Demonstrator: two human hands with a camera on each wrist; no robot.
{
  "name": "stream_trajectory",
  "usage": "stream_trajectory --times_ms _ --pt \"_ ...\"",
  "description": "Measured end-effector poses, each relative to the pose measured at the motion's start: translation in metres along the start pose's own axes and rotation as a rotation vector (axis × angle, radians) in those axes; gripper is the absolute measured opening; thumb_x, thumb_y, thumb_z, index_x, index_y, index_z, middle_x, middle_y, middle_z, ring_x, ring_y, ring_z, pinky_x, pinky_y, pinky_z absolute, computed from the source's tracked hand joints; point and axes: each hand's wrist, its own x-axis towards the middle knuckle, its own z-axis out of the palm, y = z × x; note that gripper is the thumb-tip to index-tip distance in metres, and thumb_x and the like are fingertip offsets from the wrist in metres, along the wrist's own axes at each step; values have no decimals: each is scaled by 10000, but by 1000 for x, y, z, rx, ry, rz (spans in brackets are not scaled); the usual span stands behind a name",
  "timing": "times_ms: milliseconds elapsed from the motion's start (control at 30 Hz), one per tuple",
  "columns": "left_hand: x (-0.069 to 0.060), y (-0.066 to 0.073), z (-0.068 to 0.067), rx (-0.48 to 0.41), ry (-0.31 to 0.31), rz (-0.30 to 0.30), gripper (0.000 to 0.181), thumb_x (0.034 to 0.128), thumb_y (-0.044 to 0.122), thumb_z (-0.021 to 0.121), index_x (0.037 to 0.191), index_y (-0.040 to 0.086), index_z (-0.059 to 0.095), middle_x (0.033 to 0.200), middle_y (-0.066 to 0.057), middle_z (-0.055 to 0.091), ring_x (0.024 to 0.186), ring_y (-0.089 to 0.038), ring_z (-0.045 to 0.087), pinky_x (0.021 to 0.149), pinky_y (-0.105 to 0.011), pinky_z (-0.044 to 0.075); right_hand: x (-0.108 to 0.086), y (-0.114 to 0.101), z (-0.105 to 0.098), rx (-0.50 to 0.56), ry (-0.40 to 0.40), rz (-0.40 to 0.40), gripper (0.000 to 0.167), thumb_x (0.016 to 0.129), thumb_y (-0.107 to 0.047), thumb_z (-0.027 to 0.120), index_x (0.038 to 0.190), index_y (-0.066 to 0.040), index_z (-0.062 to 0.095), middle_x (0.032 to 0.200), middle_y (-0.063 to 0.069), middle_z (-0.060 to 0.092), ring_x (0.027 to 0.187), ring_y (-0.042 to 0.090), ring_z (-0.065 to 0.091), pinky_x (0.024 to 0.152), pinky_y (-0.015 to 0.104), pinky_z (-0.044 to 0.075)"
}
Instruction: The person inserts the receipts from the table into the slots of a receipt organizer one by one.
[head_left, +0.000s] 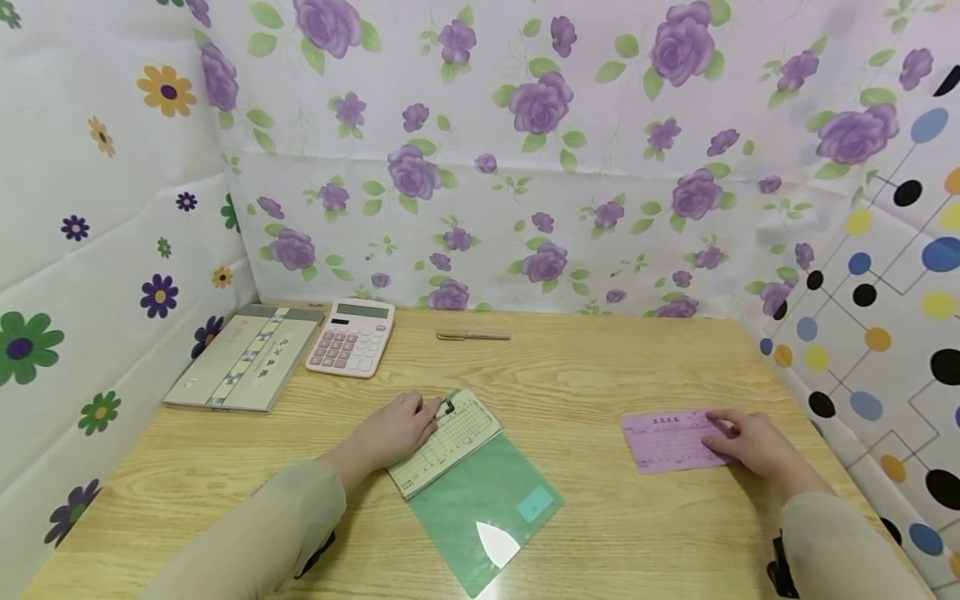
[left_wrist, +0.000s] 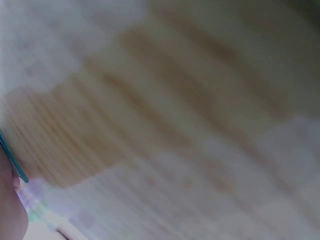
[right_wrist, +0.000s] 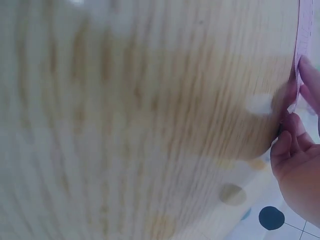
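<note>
A green clipboard [head_left: 480, 500] lies at a slant on the wooden table, with a pad of printed form sheets [head_left: 457, 442] at its upper end. My left hand [head_left: 397, 429] grips that upper edge, its fingers over the black wire of the clip [head_left: 449, 407]; the thumb is hidden in the head view. In the left wrist view the clipboard's teal edge [left_wrist: 14, 159] shows beside the hand. Over on the right, my right hand [head_left: 753, 442] pinches the right edge of a purple printed slip [head_left: 667, 442], seen edge-on in the right wrist view.
A pink-and-white calculator [head_left: 352, 337] stands at the back left beside a flat packet [head_left: 247, 358] with a patterned band. Towards the back lies a gold-coloured pen [head_left: 474, 336]. Patterned cloth walls [head_left: 495, 208] border the wooden table [head_left: 585, 375] on three sides.
</note>
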Motion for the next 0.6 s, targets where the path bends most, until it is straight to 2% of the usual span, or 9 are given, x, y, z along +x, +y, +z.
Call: stream_trajectory --times_ms 300,500,600 --pt "0 0 0 -2 -4 -6 481 985 301 467 1398 56 434 908 -48 430 768 -142 403 663 -300 419 -4 -5 -1 16 -40 39 751 856 -521 608 1358 9 432 1167 365 494 1087 539 438 882 673 305" --pt "0 0 0 5 12 11 477 982 296 478 1385 42 450 898 -50 426 761 -146 401 656 -299 416 -7 -9 -1 75 -40 56 740 857 -481 630 1360 18 416 1084 280 537 982 425 496 868 635 334" --pt "0 0 0 8 13 15 474 983 295 478 1381 39 454 900 -52 430 761 -146 401 659 -300 416 -9 -10 -1 96 -12 81 709 866 -420 647 1360 27 402 1046 241 536 921 356 493 833 566 381"
